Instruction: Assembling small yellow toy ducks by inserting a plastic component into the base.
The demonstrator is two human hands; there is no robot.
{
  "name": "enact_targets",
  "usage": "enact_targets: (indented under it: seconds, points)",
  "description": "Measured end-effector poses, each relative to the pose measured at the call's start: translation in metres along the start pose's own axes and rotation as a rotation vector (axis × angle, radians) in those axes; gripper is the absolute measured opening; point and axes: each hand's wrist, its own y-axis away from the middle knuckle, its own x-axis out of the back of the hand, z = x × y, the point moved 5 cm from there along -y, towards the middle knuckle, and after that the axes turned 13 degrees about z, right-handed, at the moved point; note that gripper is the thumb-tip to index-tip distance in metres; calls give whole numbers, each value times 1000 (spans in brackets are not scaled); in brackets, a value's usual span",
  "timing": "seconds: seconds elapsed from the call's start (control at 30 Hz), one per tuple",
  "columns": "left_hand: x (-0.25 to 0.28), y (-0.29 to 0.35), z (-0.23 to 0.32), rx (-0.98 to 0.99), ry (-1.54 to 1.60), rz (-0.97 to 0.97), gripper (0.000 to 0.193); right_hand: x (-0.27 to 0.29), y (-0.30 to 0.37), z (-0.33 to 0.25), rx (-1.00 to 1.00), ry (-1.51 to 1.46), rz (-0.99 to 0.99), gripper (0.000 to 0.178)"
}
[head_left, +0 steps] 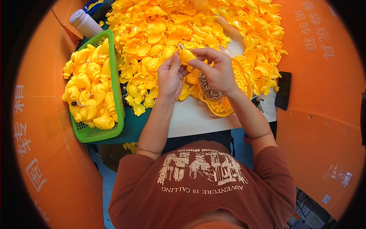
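Both hands meet over the table around a small rounded yellow plastic part (186,57) with a silver metal pin (181,46) sticking out of its top. My left hand (171,76) pinches it from the left, thumb up. From the right, my right hand (217,70) grips the same part between thumb and fingers. Just below my right hand is a yellow basket (221,113) holding many small metal pins (207,88) and small yellow pieces. A big heap of curved yellow plastic shells (152,34) spreads behind and around the hands.
A green basket (121,110) full of assembled-looking yellow parts (89,91) stands on the left. Behind it are a pale bottle (85,23) and a blue container (93,7). A dark phone-like slab (283,91) lies at the right edge. Orange panels (316,87) rise on both sides.
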Motion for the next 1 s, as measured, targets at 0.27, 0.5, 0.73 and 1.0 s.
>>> enact_targets:
  seconds: [0.27, 0.5, 0.73, 1.0]
  points:
    - [0, 0, -1, 21, 38, -5, 30, -3, 2, 3, -65, -21, -35, 25]
    - [-1, 1, -3, 71, 68, -5, 28, -2, 4, 9, -58, -37, -52, 23]
    - [1, 0, -5, 38, 36, 17, 29, -2, 3, 9, -46, -22, -63, 23]
    - [-5, 5, -4, -31, 62, -68, 28, -3, 3, -2, 116, 175, 66, 22]
